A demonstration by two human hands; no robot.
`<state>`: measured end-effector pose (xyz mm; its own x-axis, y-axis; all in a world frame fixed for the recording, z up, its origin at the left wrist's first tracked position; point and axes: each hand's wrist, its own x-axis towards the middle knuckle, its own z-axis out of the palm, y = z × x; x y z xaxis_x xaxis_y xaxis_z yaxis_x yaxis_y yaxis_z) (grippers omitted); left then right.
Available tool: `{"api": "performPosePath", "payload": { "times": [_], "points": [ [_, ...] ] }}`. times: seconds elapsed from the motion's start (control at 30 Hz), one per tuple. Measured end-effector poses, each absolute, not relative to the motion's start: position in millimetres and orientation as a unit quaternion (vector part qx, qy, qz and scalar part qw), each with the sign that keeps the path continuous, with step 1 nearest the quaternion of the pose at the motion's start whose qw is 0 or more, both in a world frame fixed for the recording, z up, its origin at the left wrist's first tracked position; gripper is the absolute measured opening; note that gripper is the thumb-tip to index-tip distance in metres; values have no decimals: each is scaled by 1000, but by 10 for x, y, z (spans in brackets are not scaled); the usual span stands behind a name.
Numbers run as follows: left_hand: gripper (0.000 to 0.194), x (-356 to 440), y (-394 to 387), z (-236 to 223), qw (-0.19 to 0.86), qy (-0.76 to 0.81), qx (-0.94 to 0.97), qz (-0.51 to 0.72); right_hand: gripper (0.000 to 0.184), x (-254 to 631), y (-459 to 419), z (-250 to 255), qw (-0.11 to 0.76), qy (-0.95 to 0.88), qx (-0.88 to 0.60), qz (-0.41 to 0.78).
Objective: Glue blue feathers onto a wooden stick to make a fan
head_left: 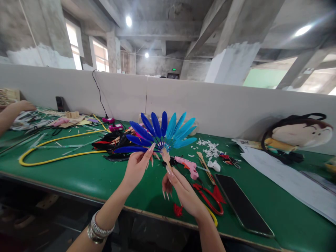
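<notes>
A feather fan [164, 130], dark blue on its left half and light turquoise on its right, stands spread above the table. Its short wooden handle [166, 157] is gripped by my right hand [181, 189], thumb along the front. At the fan's left side, my left hand [138, 166] pinches the lowest dark blue feather [131, 149] near its quill. Just behind my right hand lies a pink glue gun [189, 167]. Red-handled scissors [210, 199] and a red tassel [177, 210] are close to that hand, on the table.
A phone [244, 204] and paper sheets [286, 178] lie to the right, before a plush doll [296, 134]. White scraps [211, 148] are scattered behind the glue gun. A yellow cable [65, 159] loops on the left. Another person's hand [23, 106] is at far left.
</notes>
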<state>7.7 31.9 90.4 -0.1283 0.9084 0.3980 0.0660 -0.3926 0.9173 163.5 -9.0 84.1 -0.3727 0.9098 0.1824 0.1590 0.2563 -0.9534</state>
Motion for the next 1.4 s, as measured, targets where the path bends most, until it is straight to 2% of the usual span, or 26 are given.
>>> {"api": "performPosePath", "payload": {
  "times": [0.27,0.87,1.1,1.4],
  "points": [
    [39,86,309,907,341,430,554,626,35,1676,-49,763,398,-699,-380,456],
    [39,108,272,855,371,407,507,663,31,1665,-45,729,394,-680,-339,516],
    [41,138,297,819,412,406,485,656,31,1684,-51,731,398,-680,-347,508],
    [31,83,254,935,384,391,544,635,31,1697,-67,737,398,-678,-358,503]
  ]
}}
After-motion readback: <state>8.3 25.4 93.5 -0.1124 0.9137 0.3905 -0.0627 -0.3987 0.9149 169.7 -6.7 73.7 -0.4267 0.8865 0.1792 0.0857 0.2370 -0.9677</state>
